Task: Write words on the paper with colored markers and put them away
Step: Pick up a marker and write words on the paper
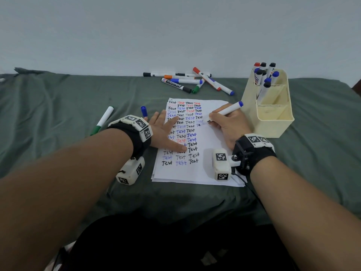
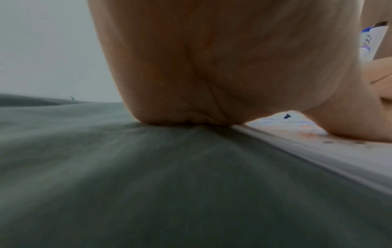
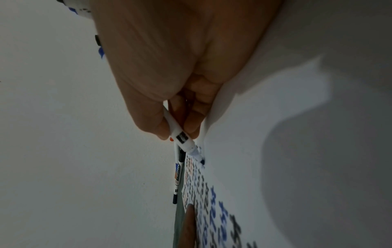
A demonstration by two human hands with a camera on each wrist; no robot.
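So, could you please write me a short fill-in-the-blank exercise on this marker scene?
1. The right hand grips a marker with a ____ end.
2. The left hand lies flat on the ____.
3. The loose blue cap lies on the green ____.
4. The cream holder stands to the ____ of the paper.

Missing words: blue; paper; cloth; right

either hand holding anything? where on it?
Right hand pinches a blue marker on the lower barrel, just above the uncapped tip. Left hand holds nothing; it lies flat on the paper.
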